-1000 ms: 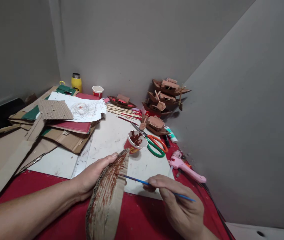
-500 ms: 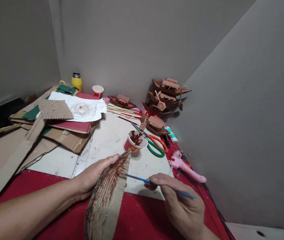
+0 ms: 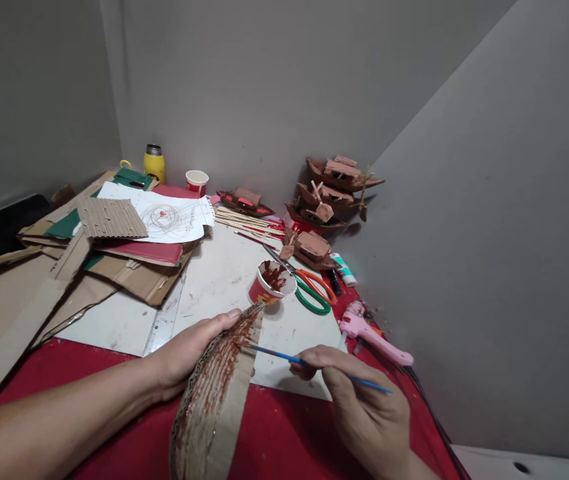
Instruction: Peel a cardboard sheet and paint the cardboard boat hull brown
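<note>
My left hand (image 3: 184,353) grips the back of a curved corrugated cardboard piece (image 3: 217,400), which stands on edge over the red table and is partly streaked with brown paint. My right hand (image 3: 364,417) pinches a thin blue paintbrush (image 3: 314,367); the brush tip touches the upper painted side of the cardboard. A red paper cup of brown paint (image 3: 270,283) stands just beyond the cardboard's far tip on a white sheet (image 3: 214,280).
Green and orange scissors (image 3: 314,290) and a pink glue gun (image 3: 371,333) lie right of the cup. Brown model boats (image 3: 331,200) are stacked at the wall. Cardboard sheets and papers (image 3: 114,247) pile up on the left, with a yellow bottle (image 3: 154,163) and a paper cup (image 3: 197,181) behind.
The brush tip has shifted a little up and to the right along the cardboard. The left hand and the cardboard have barely moved.
</note>
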A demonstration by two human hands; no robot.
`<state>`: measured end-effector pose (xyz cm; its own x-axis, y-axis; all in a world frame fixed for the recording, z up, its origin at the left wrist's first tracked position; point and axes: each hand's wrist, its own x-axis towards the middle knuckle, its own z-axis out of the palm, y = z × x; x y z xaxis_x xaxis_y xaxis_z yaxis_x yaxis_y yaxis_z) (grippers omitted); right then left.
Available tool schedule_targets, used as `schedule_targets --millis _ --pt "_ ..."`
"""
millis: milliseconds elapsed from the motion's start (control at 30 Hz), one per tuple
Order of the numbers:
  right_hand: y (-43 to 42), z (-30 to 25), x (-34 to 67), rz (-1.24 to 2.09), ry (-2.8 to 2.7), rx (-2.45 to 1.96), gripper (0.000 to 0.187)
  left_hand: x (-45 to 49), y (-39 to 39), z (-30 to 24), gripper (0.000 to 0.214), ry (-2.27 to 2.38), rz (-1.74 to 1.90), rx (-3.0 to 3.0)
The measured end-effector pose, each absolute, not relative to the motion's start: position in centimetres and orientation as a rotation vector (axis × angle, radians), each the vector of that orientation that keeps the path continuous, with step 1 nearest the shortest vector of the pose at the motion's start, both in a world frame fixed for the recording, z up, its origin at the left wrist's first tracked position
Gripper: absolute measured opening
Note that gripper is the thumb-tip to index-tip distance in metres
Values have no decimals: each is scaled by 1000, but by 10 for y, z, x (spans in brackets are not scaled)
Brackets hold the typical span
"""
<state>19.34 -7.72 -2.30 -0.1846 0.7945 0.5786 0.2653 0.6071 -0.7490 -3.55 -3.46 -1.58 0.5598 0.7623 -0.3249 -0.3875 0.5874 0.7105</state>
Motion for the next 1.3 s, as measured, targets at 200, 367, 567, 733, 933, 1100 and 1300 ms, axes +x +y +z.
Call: schedule_targets --millis 200,367,567,733,933,1100,1300 --pt "-77 -10 188 760 -1938 -695 23 -35 -35 -15 36 675 706 655" --pt "-78 -12 189 679 -1927 -743 24 -36 -35 -17 37 678 707 677" --pt "-81 -20 195 601 -1843 -848 25 -36 -34 -18 34 667 702 674" --pt "-80 -8 186 983 -1961 -654 22 -36 -34 -17 34 699 694 714" --pt "-80 -20 191 728 -1820 -853 26 -36 -33 -19 32 635 702 702" --pt "-80 -21 193 694 -1798 -874 23 -36 -33 -18 32 620 716 697" --pt "-81 -12 187 962 -1849 -782 21 -36 -33 -19 34 648 684 709"
